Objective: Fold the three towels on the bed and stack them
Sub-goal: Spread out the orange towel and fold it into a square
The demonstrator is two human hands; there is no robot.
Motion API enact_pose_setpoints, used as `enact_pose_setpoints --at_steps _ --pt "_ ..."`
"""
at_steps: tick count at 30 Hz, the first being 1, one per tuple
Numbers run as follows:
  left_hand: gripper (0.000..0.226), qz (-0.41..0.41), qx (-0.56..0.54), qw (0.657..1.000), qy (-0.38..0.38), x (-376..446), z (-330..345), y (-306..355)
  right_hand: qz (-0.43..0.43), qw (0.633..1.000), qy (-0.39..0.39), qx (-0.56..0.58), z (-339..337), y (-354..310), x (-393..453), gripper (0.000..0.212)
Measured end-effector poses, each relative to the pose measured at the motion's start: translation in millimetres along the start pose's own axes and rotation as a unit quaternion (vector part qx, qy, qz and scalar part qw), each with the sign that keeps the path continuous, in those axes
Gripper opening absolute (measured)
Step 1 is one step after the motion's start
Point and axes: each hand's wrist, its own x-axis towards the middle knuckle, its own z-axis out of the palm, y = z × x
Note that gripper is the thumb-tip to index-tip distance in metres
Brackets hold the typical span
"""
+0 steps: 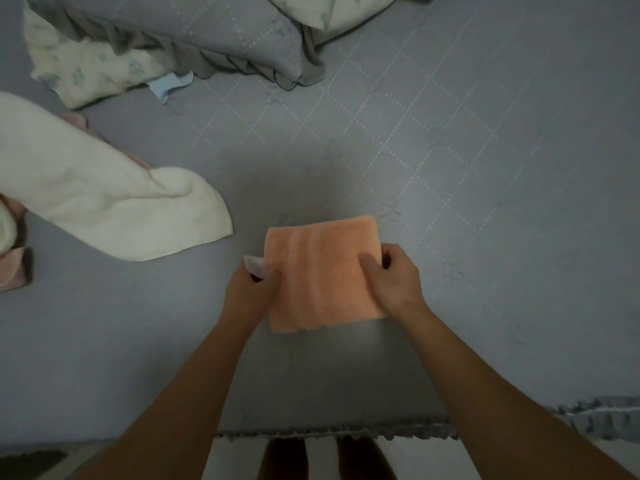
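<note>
A folded orange towel lies flat on the grey bedspread, just in front of me. My left hand pinches its left edge, where a small white tag sticks out. My right hand grips the right edge, thumb on top. A large cream towel lies unfolded and rumpled at the left. Beneath it a pink towel shows at the left edge, mostly hidden.
Two pillows lie at the far side: a grey ruffled one on top of a pale floral one. A bit of light blue cloth peeks from under them. The bed's ruffled front edge runs just above my legs.
</note>
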Motion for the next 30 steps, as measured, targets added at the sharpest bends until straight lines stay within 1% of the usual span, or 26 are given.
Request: enact_pose_setpoints --at_steps 2,4,5,6,7,8,9,10,11,12,13,15,17,19,21,23,26,28,30 --pt "0.037 -0.015 0.010 1.000 0.013 -3 5 -5 -0.004 1.000 -0.003 -0.015 3 0 2 0.020" --pt "0.038 -0.009 -0.018 0.999 0.037 -2 10 -1 -0.013 1.000 0.009 -0.014 6 -2 5 0.034" --pt "0.037 -0.007 -0.032 0.998 0.048 0 13 1 -0.013 1.000 0.010 -0.013 7 -3 7 0.038" --pt "0.036 -0.018 -0.041 0.998 0.048 2 16 2 -0.009 1.000 0.006 -0.019 9 -4 7 0.038" --pt "0.041 -0.044 -0.054 0.997 0.034 5 18 3 0.001 1.000 -0.004 -0.031 10 -3 8 0.036" --pt "0.051 -0.088 -0.091 0.992 0.004 7 19 2 0.017 0.999 -0.017 -0.041 10 -2 8 0.034" --pt "0.059 -0.148 -0.157 0.976 -0.036 8 20 0 0.037 0.998 -0.029 -0.040 9 1 8 0.035" --pt "0.061 -0.208 -0.230 0.947 -0.078 6 19 -3 0.058 0.997 -0.042 -0.026 7 4 7 0.038" --pt "0.059 -0.246 -0.287 0.918 -0.118 4 17 -6 0.080 0.995 -0.055 0.000 5 7 6 0.043" --pt "0.057 -0.258 -0.315 0.902 -0.147 0 13 -11 0.103 0.992 -0.068 0.035 3 10 3 0.047" --pt "0.057 -0.254 -0.324 0.895 -0.171 -4 10 -18 0.122 0.987 -0.083 0.062 2 12 0 0.048" --pt "0.053 -0.224 -0.329 0.897 -0.190 -14 6 -34 0.138 0.982 -0.110 0.072 4 15 -12 0.042" --pt "0.041 -0.203 -0.331 0.904 -0.181 -26 -1 -42 0.141 0.981 -0.112 0.076 9 9 -24 0.034" --pt "0.039 -0.185 -0.331 0.912 -0.153 -36 -16 -50 0.133 0.980 -0.106 0.100 21 -3 -38 0.032" --pt "0.039 -0.173 -0.320 0.925 -0.106 -43 -40 -56 0.123 0.978 -0.120 0.121 37 -21 -55 0.031" --pt "0.034 -0.155 -0.292 0.942 -0.060 -48 -73 -64 0.108 0.974 -0.155 0.121 59 -40 -75 0.035" --pt "0.033 -0.120 -0.243 0.962 -0.037 -54 -138 -92 0.089 0.970 -0.210 0.080 105 -73 -107 0.039" --pt "0.040 -0.126 -0.234 0.964 -0.022 -52 -194 -124 0.079 0.964 -0.248 0.051 150 -101 -132 0.039" --pt "0.042 -0.150 -0.217 0.964 0.032 -43 -256 -161 0.064 0.955 -0.289 0.035 207 -134 -157 0.039"
